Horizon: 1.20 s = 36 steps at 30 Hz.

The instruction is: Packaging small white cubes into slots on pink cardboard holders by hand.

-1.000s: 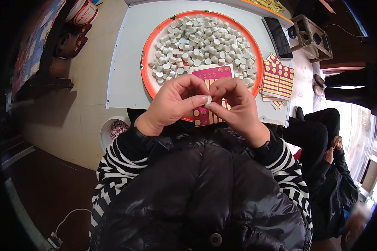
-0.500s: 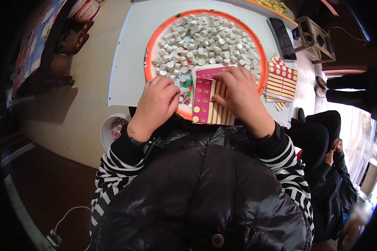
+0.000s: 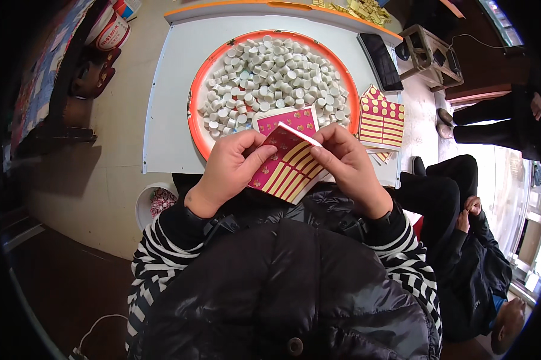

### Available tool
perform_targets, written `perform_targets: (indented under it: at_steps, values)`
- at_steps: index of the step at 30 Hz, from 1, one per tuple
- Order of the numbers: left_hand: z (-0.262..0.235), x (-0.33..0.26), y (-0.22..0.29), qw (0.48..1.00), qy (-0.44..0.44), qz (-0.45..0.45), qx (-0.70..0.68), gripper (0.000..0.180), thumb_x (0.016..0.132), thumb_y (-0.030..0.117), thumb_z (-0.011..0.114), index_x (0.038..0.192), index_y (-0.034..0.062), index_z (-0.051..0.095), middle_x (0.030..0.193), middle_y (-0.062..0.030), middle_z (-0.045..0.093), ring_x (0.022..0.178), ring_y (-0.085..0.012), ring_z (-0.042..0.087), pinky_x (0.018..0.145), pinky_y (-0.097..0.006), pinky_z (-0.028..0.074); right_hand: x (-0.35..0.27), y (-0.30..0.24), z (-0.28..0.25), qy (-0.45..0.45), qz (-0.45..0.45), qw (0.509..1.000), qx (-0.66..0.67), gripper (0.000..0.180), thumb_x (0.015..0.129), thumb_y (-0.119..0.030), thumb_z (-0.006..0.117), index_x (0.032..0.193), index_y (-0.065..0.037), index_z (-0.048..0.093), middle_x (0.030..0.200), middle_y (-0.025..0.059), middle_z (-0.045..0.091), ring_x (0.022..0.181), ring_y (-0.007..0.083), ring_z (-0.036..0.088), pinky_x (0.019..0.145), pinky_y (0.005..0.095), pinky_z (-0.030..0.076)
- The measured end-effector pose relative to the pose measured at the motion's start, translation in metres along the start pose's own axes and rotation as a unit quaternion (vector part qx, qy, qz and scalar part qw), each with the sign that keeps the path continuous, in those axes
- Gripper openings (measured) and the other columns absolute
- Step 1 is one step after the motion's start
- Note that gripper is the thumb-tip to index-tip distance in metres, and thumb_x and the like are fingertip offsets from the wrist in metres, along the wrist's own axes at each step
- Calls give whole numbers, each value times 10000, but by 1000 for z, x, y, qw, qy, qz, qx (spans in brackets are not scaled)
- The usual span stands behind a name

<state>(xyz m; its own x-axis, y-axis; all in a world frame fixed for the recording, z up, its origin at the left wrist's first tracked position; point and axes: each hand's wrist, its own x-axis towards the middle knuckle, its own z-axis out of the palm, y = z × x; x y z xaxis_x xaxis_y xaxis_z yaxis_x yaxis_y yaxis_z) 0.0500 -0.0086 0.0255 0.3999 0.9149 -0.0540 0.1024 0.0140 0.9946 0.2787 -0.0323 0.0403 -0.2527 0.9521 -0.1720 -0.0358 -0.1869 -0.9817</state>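
Both my hands grip one sticker sheet (image 3: 294, 171), maroon with small gold prints and yellow strips, over the near rim of a round tray. My left hand (image 3: 230, 169) pinches its left edge, thumb on top. At the upper right corner my right hand (image 3: 349, 165) pinches the sheet between thumb and fingers. The sheet is tilted, and its top edge looks bent or lifted. Just behind it is another maroon sheet (image 3: 287, 122) with a pale border, partly hidden. Many small white round caps (image 3: 276, 78) fill the orange-rimmed tray (image 3: 194, 102).
More sticker sheets (image 3: 382, 123) lie right of the tray, below a black phone (image 3: 379, 62). A white bucket (image 3: 143, 207) with small red-and-white pieces stands at left below the table (image 3: 168, 78). A seated person (image 3: 462, 240) is at the right, near a wooden stool (image 3: 429, 60).
My left hand has come right and taken hold of the sheet's left side. The sheet has turned and tilted, and my right hand has shifted to its upper corner. The view has shifted too.
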Motion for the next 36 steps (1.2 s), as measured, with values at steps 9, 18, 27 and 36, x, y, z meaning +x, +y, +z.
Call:
perform_targets:
  at_steps: [9,18,27,36]
  values:
    - [-8,7,-8,996,91,3,20,114,873,66,691,835,-10,614,720,-40,616,626,-67,549,567,-235,438,48,4,-62,120,-91,980,129,107,938,-104,623,1001,-48,558,913,9,617,851,80,580,782,235,455]
    - [-1,18,-11,902,103,177,380,247,770,139,748,949,26,622,950,-96,564,924,-281,557,781,-375,470,102,20,-64,274,-121,874,-382,354,852,-179,712,1060,56,548,969,145,637,883,233,630,778,318,487]
    - [0,32,-18,902,55,121,411,341,740,167,764,1012,34,608,1001,-104,561,981,-306,539,825,-403,451,66,23,-49,231,-289,785,-497,443,766,-132,757,1120,38,553,1087,190,570,995,337,556,889,395,454]
    - [10,35,-12,881,67,152,443,232,755,103,726,925,38,582,921,-94,563,950,-305,547,794,-406,446,39,21,-7,87,-250,838,-477,445,719,-105,771,1121,-49,589,1124,139,552,1024,322,544,892,398,450]
